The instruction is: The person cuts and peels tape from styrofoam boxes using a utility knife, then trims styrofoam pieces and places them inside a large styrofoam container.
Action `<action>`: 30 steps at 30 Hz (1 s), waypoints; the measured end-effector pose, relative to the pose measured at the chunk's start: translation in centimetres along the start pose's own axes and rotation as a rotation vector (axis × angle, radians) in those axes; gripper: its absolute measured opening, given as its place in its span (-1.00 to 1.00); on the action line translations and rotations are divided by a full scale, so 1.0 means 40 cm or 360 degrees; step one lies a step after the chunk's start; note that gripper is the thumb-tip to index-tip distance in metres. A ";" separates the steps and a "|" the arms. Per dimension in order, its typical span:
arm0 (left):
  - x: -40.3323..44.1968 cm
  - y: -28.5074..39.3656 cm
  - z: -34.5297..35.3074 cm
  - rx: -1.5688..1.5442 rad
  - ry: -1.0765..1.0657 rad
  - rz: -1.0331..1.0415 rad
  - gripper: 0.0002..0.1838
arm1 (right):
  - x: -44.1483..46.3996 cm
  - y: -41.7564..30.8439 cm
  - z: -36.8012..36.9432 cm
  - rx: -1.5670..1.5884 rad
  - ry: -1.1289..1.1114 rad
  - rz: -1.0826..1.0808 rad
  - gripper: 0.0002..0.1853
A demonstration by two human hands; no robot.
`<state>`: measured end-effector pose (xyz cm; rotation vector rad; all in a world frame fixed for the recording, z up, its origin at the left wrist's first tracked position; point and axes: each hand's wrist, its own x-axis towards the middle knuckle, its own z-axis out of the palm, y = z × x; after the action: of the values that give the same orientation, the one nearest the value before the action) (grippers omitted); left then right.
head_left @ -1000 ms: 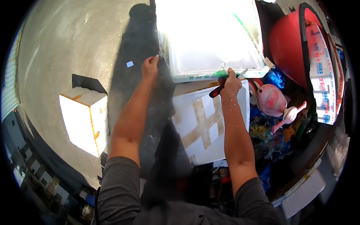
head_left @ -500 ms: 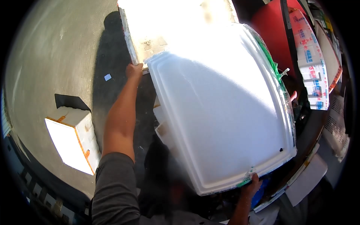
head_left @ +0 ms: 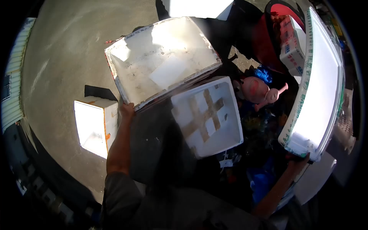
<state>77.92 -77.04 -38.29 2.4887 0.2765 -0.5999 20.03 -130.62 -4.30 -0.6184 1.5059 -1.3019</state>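
At its near left corner, my left hand grips the edge of a large open foam box, whose dirty white inside faces me with a loose pale sheet in it. My right hand is closed on the lower end of a large white foam lid with a stepped rim and green print along its side. The lid stands tilted nearly on edge at the right. Between my arms lies a smaller white foam box, open, with crossed brown tape inside.
A foam box with orange tape lies on its side on the concrete at left. Another white foam box is at the top. At right are a red tub, a printed foam box, a pink pig-like toy and blue plastic.
The white foam lid has swung right and tilted up with my right hand, uncovering the taped box and pink toy. My left hand still holds the large box, which now appears lower in view.
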 end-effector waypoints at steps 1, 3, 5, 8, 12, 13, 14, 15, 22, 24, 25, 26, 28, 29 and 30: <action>-0.030 -0.017 -0.054 -0.0031 0.0007 -0.0075 -0.59 | 0.046 -0.040 0.006 0.0104 -0.0110 0.0036 -0.40; -0.234 0.081 -0.215 -0.0296 -0.0037 -0.0270 -0.62 | 0.171 -0.108 -0.024 0.0175 -0.0176 -0.0031 -0.47; -0.353 0.044 -0.331 -0.0602 -0.0119 -0.0298 -0.67 | 0.268 -0.119 -0.052 0.0203 -0.0261 -0.0087 -0.53; -0.617 -0.005 -0.463 -0.0907 -0.0135 -0.0399 -0.67 | 0.275 0.004 -0.111 -0.0072 -0.0651 0.0224 -0.57; -0.951 -0.011 -0.523 -0.1118 -0.0288 -0.0398 -0.69 | 0.057 0.244 -0.139 -0.0819 -0.1332 0.0574 -0.69; -1.014 0.004 -0.508 -0.1160 -0.0289 -0.0473 -0.69 | -0.047 0.245 -0.141 -0.0895 -0.1499 0.0784 -0.63; -1.069 0.014 -0.496 -0.1209 -0.0297 -0.0546 -0.69 | -0.133 0.236 -0.156 -0.1023 -0.1703 0.0729 -0.65; -1.121 0.016 -0.479 -0.1246 -0.0325 -0.0566 -0.69 | -0.201 0.227 -0.174 -0.1156 -0.1904 0.0669 -0.67; -1.322 0.018 -0.365 -0.1334 -0.0652 -0.0439 -0.69 | -0.413 0.143 -0.247 -0.1311 -0.2647 0.0398 -0.63; -1.362 0.019 -0.347 -0.1344 -0.0726 -0.0422 -0.71 | -0.464 0.095 -0.271 -0.1414 -0.2763 0.0161 -0.64; -1.370 0.007 -0.332 -0.1269 -0.0765 -0.0429 -0.71 | -0.501 0.065 -0.285 -0.1494 -0.2779 0.0062 -0.63; -1.375 -0.008 -0.319 -0.1202 -0.0797 -0.0430 -0.71 | -0.540 0.043 -0.295 -0.1571 -0.2804 -0.0044 -0.62; -1.404 -0.034 -0.311 -0.1079 -0.0893 -0.0377 -0.67 | -0.604 0.047 -0.331 -0.1618 -0.2801 -0.0198 -0.59; -1.414 -0.058 -0.302 -0.1035 -0.0930 -0.0389 -0.66 | -0.632 0.063 -0.348 -0.1566 -0.2787 -0.0273 -0.59; -1.423 -0.081 -0.296 -0.0986 -0.0967 -0.0401 -0.64 | -0.659 0.082 -0.364 -0.1508 -0.2774 -0.0344 -0.59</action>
<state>31.13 -71.47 -4.10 1.6050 0.4546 -1.1371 17.06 -100.86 0.63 -1.8532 0.3740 0.2306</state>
